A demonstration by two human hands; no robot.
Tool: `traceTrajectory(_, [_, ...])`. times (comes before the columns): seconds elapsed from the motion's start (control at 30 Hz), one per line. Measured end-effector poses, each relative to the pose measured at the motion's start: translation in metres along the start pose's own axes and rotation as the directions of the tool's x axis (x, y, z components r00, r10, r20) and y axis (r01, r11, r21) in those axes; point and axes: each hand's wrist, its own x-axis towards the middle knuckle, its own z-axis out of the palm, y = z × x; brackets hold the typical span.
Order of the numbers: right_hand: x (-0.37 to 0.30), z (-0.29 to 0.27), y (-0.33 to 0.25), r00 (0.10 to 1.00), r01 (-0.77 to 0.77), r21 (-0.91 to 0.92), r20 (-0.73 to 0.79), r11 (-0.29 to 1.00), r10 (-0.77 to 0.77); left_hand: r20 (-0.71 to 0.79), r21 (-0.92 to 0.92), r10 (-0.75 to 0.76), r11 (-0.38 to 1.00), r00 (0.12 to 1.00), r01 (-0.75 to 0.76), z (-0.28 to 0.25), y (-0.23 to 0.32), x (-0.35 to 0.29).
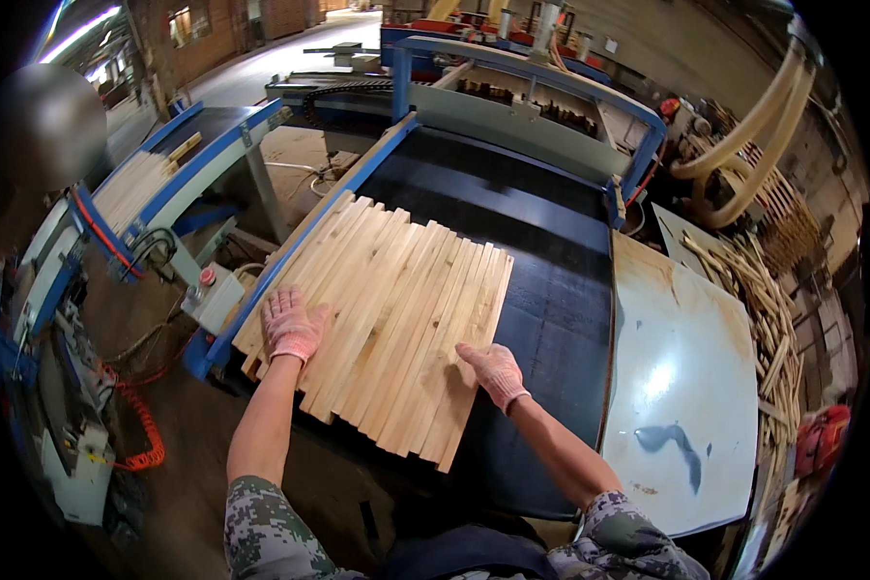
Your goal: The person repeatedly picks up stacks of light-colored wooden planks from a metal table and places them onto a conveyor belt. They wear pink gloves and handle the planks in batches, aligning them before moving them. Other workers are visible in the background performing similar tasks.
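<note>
A row of pale wooden strips (387, 300) lies side by side on a dark conveyor belt (541, 319), their ends uneven at both the far and near sides. My left hand (293, 324), in a pinkish knit glove, rests flat on the strips near the left edge, its fingers spread. At the right edge, my right hand (496, 373), gloved alike, touches the outermost strips. Its thumb reaches over the wood, and the other fingers are partly hidden along the side. The near ends of the strips overhang toward me.
A blue machine frame (532, 64) spans the belt's far end. Right of the belt lies a shiny metal sheet (681, 387), with a heap of scrap sticks (764, 319) beyond. A control box with a red button (208, 277) stands left. Another person (53, 126) is by a second conveyor (198, 159).
</note>
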Motion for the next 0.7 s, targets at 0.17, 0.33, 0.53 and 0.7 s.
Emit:
traceTrajectory(0.17, [0.013,0.002,0.042,0.983,0.101,0.356,0.106,0.929,-0.148,-0.079,0.078,0.160,0.985,0.984,-0.154,0.017,-0.005,0.018])
traceTrajectory(0.33, [-0.020,-0.007,0.066,0.948,0.268,0.374,0.060,0.888,-0.311,-0.250,0.008,0.285,0.956,0.925,-0.293,0.051,-0.028,0.053])
traceTrajectory(0.53, [-0.139,0.003,0.153,0.849,0.164,0.720,0.244,0.674,-0.468,-0.335,-0.030,0.308,0.941,0.890,-0.337,0.041,0.028,0.028])
traceTrajectory(0.7, [-0.228,-0.005,0.260,0.620,0.296,0.721,0.355,0.627,-0.700,-0.451,-0.298,0.397,0.777,0.800,-0.554,0.025,0.119,-0.057])
